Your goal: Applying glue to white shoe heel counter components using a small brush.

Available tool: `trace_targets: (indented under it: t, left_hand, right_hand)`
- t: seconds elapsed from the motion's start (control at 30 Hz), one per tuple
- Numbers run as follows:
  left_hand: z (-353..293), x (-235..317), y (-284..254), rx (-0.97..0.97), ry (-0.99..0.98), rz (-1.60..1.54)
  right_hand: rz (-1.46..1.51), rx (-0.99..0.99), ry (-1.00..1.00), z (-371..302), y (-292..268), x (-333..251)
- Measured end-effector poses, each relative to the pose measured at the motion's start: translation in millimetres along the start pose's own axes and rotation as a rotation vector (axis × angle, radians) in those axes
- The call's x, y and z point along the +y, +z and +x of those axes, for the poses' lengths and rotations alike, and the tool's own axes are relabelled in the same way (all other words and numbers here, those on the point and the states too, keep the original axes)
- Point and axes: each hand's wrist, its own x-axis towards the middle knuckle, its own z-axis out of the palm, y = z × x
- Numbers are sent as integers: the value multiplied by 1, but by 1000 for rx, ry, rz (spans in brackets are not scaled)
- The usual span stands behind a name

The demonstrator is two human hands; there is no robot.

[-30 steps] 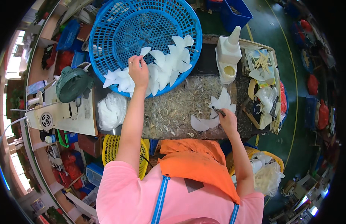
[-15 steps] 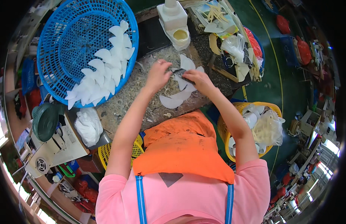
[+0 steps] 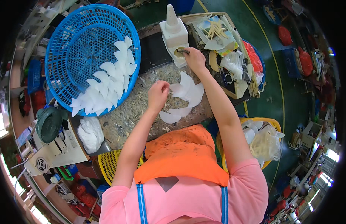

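Note:
My right hand grips a small dark brush. The brush's tip is at the round opening of a white glue bottle, which has a tall cone-shaped top. Curved white sheet pieces lie overlapping on the worn board in front of me. My left hand is beside them with its fingers curled closed, the fingertips at the edge of the nearest piece. Whether they pinch anything is hidden.
A big blue basket at the left holds a fanned row of similar white pieces. Scraps and plastic bags crowd the board's right end. A yellow basket stands to the right, a green fan to the left.
My right hand has carried the brush from the white pieces up to the glue bottle's opening. My left hand has drawn slightly nearer to me, its fingers more curled.

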Motion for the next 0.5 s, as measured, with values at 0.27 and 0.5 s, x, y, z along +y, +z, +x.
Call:
trace_targets:
  t: [0.27, 0.5]
  left_hand:
    - [-38, -56, 21, 154, 461, 430]
    - [-33, -64, 22, 102, 461, 540]
  right_hand:
    - [279, -206, 124, -49, -13, -21]
    - [91, -443, -279, -73, 21, -23]
